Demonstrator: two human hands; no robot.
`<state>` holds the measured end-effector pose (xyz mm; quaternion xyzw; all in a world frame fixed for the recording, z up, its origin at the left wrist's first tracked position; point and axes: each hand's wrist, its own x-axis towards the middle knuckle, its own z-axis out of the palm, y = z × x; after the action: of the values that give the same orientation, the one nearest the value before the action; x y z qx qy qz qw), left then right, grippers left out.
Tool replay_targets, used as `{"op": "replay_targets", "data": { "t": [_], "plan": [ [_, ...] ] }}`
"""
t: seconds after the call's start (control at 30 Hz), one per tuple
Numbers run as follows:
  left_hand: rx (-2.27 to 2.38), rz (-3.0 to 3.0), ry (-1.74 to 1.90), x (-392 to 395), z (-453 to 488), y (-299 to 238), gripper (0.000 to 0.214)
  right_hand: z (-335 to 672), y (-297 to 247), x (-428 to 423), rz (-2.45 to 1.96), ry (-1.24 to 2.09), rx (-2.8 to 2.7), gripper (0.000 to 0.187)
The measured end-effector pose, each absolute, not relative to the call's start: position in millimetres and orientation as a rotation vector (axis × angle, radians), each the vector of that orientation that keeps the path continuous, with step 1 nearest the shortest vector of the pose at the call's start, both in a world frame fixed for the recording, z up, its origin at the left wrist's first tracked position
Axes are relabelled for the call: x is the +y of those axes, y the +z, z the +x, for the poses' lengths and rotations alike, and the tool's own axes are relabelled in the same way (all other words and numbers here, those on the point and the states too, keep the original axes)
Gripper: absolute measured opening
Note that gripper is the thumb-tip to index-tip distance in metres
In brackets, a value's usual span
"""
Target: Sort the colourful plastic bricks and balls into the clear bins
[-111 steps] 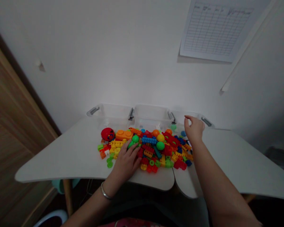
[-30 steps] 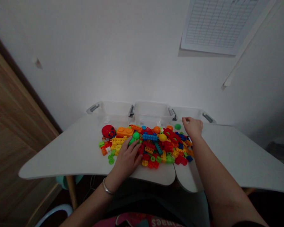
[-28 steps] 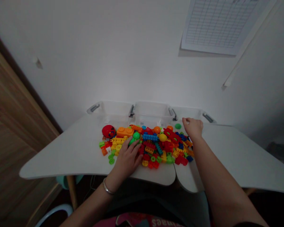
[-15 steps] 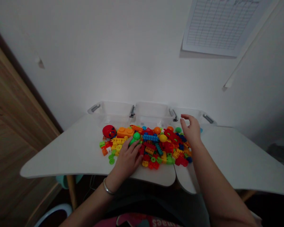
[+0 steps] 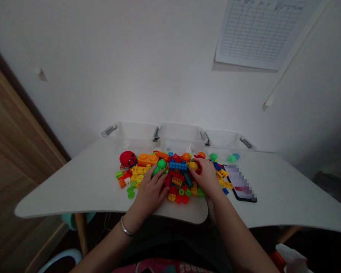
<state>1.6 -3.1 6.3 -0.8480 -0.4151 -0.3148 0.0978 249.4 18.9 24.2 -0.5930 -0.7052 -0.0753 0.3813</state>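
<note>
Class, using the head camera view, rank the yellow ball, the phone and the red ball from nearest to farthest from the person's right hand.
From the right hand:
1. Yellow ball, just left of it.
2. Phone, to its right.
3. Red ball, far to its left.

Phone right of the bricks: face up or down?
Face up: the phone lies flat on the white table, its pixelated screen showing upward.

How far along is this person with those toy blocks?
Early, it looks like. A few balls sit apart from the pile, near the right clear bin. The left hand is by a green ball, the right hand by a yellow ball. Most plastic blocks remain heaped on the white table.
</note>
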Motion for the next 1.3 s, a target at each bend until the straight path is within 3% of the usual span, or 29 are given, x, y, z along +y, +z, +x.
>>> {"op": "replay_targets", "data": {
  "t": [0.53,0.83,1.3],
  "plan": [
    [-1.241,-2.520,-0.902,-2.4,1.2,4.6,0.041,244.0,24.1,16.8,-1.514,-0.129,-1.619,0.037],
    [-1.249,-2.508,-0.904,-3.9,0.4,5.8,0.040,303.6,64.5,43.7,-1.353,-0.362,-1.235,0.047],
    [-1.224,-2.489,-0.903,-5.6,-0.2,6.5,0.040,338.5,68.1,71.7,-1.999,-0.404,-1.205,0.049]
  ]
}}
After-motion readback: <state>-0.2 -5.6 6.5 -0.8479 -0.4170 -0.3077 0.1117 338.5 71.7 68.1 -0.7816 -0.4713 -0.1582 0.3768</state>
